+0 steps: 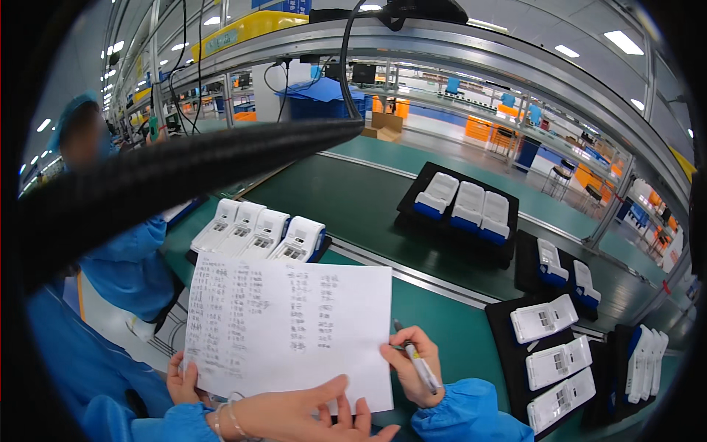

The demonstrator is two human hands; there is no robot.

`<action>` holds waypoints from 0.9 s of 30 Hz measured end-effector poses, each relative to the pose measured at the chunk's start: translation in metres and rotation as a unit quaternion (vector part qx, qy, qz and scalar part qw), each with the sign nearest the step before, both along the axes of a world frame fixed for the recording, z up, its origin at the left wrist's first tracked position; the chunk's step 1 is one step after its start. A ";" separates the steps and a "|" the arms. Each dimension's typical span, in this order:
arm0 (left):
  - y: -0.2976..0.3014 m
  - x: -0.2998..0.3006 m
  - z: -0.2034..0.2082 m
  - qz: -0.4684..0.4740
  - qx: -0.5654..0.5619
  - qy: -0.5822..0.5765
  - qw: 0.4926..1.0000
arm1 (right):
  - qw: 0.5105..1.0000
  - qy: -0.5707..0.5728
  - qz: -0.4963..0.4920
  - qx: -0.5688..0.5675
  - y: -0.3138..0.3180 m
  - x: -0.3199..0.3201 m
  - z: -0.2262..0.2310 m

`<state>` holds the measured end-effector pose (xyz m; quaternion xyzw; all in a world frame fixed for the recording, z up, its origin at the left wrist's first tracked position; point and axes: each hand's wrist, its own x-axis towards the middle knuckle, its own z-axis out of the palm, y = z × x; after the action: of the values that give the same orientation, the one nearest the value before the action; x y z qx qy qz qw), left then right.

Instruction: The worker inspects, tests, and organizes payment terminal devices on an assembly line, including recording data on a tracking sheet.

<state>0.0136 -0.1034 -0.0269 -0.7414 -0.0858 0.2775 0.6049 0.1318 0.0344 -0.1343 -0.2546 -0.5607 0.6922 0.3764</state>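
Nearest us, a blurred black cable (199, 158) stretches from nine o'clock toward twelve. At seven o'clock we see a written sheet (353, 309). Our right hand (406, 376), at five, has its fingers clamped on a marker (422, 368) beside the sheet's edge. Toward six, a braceleted hand (294, 414) spreads its fingers; at half past seven, another hand (182, 381) grips the sheet; we cannot tell which is our left. White devices (545, 320) sit at four.

Black trays (513, 358) on green worktop (455, 324)
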 end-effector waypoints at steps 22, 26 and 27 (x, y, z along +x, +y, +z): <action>0.006 -0.034 0.050 0.170 0.091 -0.268 0.944 | 0.991 0.062 0.035 0.112 -0.036 -0.060 0.042; 0.014 -0.065 0.099 0.287 0.213 -0.462 0.811 | 0.984 0.140 0.111 -0.027 -0.046 -0.053 0.056; 0.015 -0.079 0.100 0.340 0.180 -0.446 0.808 | 0.984 0.119 0.128 -0.010 -0.043 -0.056 0.054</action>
<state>-0.0653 -0.0881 0.0727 -0.5853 -0.6409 0.0842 0.4895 0.0762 -0.0087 -0.0804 -0.0998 -0.5329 0.7656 0.3462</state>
